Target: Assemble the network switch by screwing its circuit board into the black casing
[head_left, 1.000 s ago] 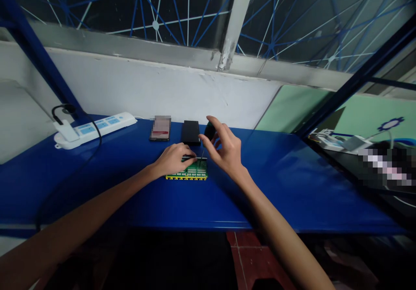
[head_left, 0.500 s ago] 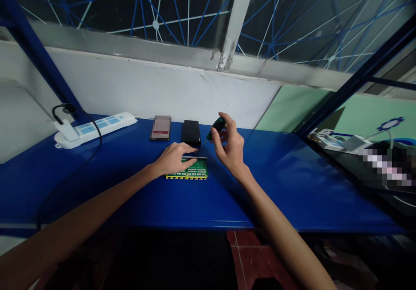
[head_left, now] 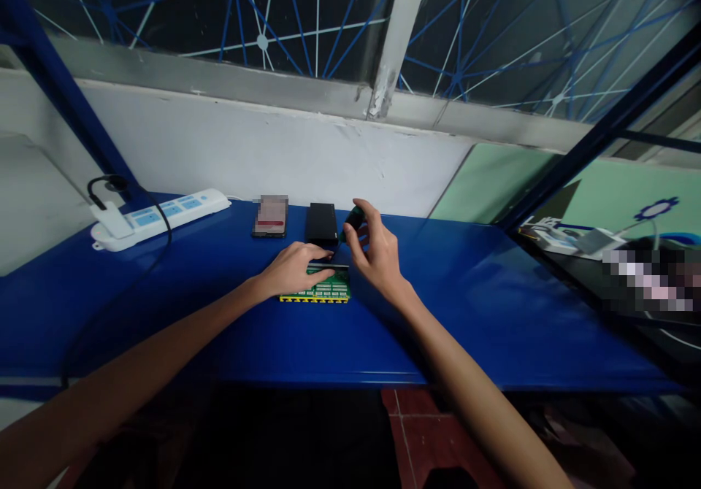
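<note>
A green circuit board [head_left: 335, 285] with a row of yellow connectors along its near edge lies on the blue table. My left hand [head_left: 290, 267] covers its left part, thumb on the green face and index finger reaching over the far metal edge, so it grips the board there. In my right hand [head_left: 377, 255] is a screwdriver [head_left: 354, 219] with a dark green handle, held tilted between thumb and fingers. Its shaft slants down toward the board's far right corner, close to my left index fingertip; what the tip touches cannot be made out.
Behind the board a black box [head_left: 322, 222] lies beside a phone [head_left: 270, 216]. A white power strip [head_left: 164, 219] with a plugged-in adapter and trailing black cable is at the left. Shelf posts flank the table; cables and devices clutter the right side.
My right hand and the screwdriver have moved a little left and down, closer to the board's far edge. The left hand and the board stay nearly in place.
</note>
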`<action>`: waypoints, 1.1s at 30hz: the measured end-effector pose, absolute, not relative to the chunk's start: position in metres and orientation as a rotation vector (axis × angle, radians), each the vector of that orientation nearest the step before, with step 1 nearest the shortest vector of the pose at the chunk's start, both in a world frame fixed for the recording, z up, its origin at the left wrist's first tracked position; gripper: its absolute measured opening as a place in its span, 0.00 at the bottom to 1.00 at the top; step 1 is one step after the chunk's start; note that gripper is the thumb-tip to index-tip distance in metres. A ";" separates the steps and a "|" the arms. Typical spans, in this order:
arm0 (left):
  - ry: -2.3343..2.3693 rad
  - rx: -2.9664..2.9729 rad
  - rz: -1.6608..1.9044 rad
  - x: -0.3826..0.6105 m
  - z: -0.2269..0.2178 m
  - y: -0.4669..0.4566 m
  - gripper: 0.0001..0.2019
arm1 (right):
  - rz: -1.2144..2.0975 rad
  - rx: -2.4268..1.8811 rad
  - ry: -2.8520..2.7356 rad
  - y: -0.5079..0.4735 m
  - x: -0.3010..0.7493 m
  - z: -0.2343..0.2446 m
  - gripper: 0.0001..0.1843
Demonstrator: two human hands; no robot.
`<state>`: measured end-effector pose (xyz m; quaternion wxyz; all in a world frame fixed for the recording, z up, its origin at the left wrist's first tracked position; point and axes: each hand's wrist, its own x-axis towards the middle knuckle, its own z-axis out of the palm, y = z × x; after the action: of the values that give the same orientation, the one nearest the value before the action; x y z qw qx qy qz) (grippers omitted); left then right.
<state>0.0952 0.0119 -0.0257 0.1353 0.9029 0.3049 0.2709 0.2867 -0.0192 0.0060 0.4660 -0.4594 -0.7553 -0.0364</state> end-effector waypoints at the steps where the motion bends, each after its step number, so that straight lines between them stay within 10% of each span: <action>1: 0.888 2.615 0.780 0.095 -0.025 0.012 0.19 | -0.087 -1.125 -1.856 -0.019 0.287 0.006 0.23; 33: 0.896 2.619 0.756 0.095 -0.027 0.013 0.22 | -0.111 -1.108 -1.846 -0.016 0.287 0.002 0.24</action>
<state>0.0954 0.0127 -0.0272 0.1356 0.9043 0.3092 0.2611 0.2873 -0.0165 0.0025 0.4731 -0.4527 -0.7545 -0.0452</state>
